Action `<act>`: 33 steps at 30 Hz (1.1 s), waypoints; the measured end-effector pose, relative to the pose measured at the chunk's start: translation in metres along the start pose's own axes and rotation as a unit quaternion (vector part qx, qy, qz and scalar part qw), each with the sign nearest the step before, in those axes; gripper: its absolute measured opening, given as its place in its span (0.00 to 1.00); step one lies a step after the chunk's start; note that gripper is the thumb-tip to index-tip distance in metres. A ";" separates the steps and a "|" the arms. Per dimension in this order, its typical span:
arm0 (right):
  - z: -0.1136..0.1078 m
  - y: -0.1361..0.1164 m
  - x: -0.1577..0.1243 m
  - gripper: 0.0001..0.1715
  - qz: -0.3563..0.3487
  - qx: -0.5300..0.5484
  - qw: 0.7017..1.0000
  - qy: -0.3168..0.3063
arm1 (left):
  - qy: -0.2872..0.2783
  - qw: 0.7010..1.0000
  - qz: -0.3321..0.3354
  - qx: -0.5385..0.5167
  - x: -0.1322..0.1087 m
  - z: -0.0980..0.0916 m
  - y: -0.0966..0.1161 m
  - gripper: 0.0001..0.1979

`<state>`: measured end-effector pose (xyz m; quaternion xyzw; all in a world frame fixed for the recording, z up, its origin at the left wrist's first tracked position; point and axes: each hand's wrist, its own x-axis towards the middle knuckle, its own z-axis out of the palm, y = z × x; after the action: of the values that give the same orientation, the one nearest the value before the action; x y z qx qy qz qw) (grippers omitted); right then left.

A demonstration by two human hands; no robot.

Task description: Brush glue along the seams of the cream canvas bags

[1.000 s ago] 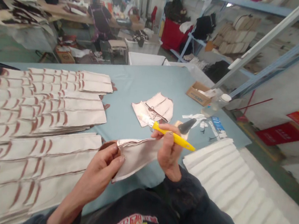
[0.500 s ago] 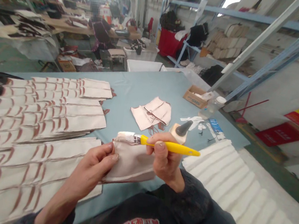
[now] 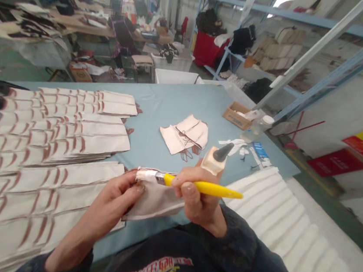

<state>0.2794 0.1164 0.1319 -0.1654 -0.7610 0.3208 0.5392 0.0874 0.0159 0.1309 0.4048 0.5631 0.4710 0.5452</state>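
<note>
My right hand (image 3: 199,195) is closed around the yellow handle of a paintbrush (image 3: 208,188). The brush's pale bristles lie against the upper left edge of a cream fabric piece (image 3: 157,203), close to my left fingertips. Pinched between thumb and fingers, that left corner is held by my left hand (image 3: 118,198). Just behind my right hand is a cream bottle (image 3: 211,160) with a dark cone-shaped nozzle; its lower part is hidden, and I cannot tell whether the hand touches it. Farther back lies a cream pouch-like piece (image 3: 184,134) with brown cords.
Overlapping rows of cream pieces with brown strips (image 3: 51,156) cover the table's left side. White layered material (image 3: 277,216) is at the right. A small cardboard box (image 3: 238,115), a clear jar (image 3: 257,129) and paper scraps (image 3: 233,142) lie at the back right. Co-workers are in the background.
The brush has come down onto the fabric's upper edge, its bristle end now lower. My left hand keeps its grip on the corner. The view has shifted slightly.
</note>
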 end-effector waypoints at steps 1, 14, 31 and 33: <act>0.000 -0.002 0.002 0.13 -0.031 -0.006 0.999 -0.007 | 0.004 1.000 0.006 0.003 -0.001 0.000 0.001 0.17; -0.013 -0.017 -0.015 0.15 0.085 0.004 0.995 0.046 | 0.059 0.979 0.101 0.165 -0.005 0.010 -0.002 0.11; -0.005 -0.027 -0.023 0.20 0.182 0.075 0.978 0.072 | 0.119 0.765 0.412 0.481 -0.004 0.016 -0.017 0.15; -0.005 -0.025 -0.027 0.19 0.186 0.076 0.978 0.059 | 0.120 0.742 0.427 0.503 -0.004 0.015 -0.020 0.16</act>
<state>0.2963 0.0833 0.1306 -0.2810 -0.6576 0.4616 0.5249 0.1040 0.0091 0.1131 0.7585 0.5471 0.3474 -0.0683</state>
